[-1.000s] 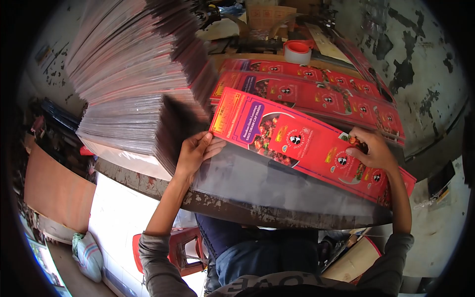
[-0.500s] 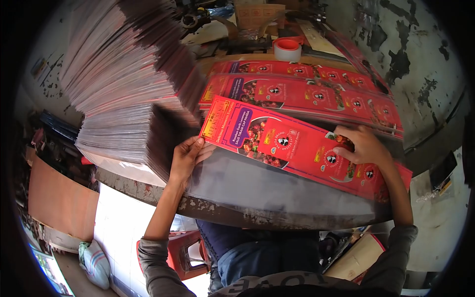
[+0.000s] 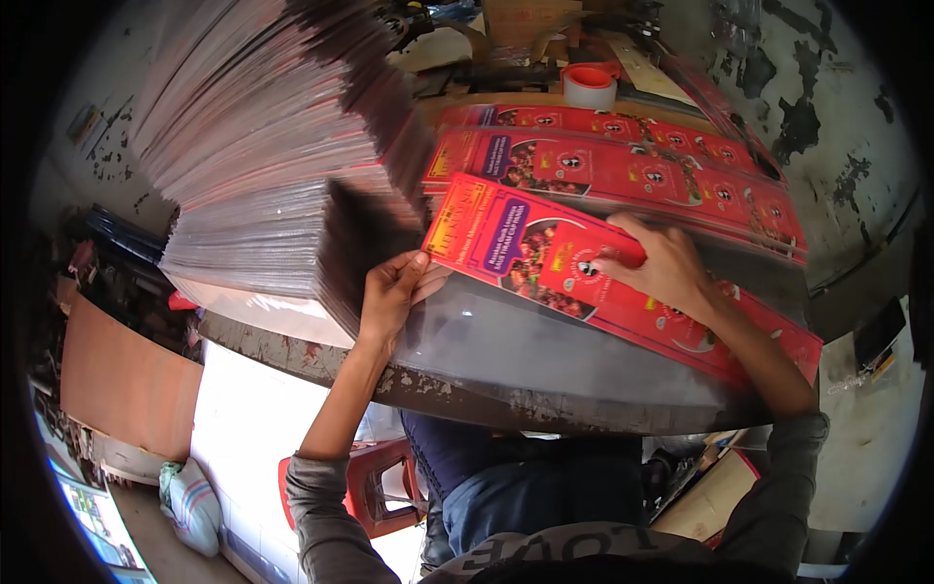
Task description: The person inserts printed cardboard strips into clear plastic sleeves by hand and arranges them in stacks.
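Observation:
A long red printed strip [image 3: 545, 255] lies slanted over a clear plastic sheet [image 3: 486, 326] on the worn table. My left hand [image 3: 394, 292] pinches the strip's left corner between thumb and fingers. Across the middle of the same strip, my right hand [image 3: 657, 261] grips it with the thumb on the near side and the fingers at the far edge. Beyond it, more red printed strips [image 3: 623, 175] lie in overlapping rows under clear plastic.
To the left rises a tall stack of plastic-covered sheets [image 3: 243, 234]. A tape roll [image 3: 590, 88] stands at the back of the table. Below are a red stool [image 3: 362, 487] and a tied white sack [image 3: 195, 511]. A peeling wall [image 3: 817, 117] is at the right.
My right hand has slid left along the red strip, from near its right end to its middle. My left hand keeps its hold on the left corner.

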### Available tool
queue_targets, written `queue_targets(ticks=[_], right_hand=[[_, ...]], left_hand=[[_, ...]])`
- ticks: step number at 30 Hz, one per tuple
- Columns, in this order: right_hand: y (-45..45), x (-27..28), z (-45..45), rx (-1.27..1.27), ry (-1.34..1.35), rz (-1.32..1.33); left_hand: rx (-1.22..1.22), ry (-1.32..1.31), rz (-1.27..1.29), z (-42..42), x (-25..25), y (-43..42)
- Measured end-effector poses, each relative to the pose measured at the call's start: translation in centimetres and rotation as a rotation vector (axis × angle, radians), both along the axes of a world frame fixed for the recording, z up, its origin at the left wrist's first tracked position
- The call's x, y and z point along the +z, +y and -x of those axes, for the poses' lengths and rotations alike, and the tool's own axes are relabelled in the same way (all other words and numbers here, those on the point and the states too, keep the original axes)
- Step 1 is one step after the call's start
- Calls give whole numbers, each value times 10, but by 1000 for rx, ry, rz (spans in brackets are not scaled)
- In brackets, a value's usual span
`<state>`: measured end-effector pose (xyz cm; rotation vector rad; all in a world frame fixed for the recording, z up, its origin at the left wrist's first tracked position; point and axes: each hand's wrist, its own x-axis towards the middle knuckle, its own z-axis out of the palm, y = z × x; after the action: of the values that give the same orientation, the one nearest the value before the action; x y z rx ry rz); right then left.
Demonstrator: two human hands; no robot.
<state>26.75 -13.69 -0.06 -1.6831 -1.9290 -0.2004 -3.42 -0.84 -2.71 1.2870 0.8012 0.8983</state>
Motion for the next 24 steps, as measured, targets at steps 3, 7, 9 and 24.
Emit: queue_targets(ticks=[3, 7, 9, 24], right_hand=[[-7, 5, -4, -15, -63, -12], [-6, 7, -8, 34, -120, -76], [-5, 7, -9, 3, -123, 9], [-2, 15, -23, 70, -207, -218]], left_hand=[[-51, -2, -20, -4, -4, 1], [-19, -4, -17, -5, -4, -2], [-7, -11, -22, -3, -4, -3], [-174, -38, -54, -3, 6, -8]])
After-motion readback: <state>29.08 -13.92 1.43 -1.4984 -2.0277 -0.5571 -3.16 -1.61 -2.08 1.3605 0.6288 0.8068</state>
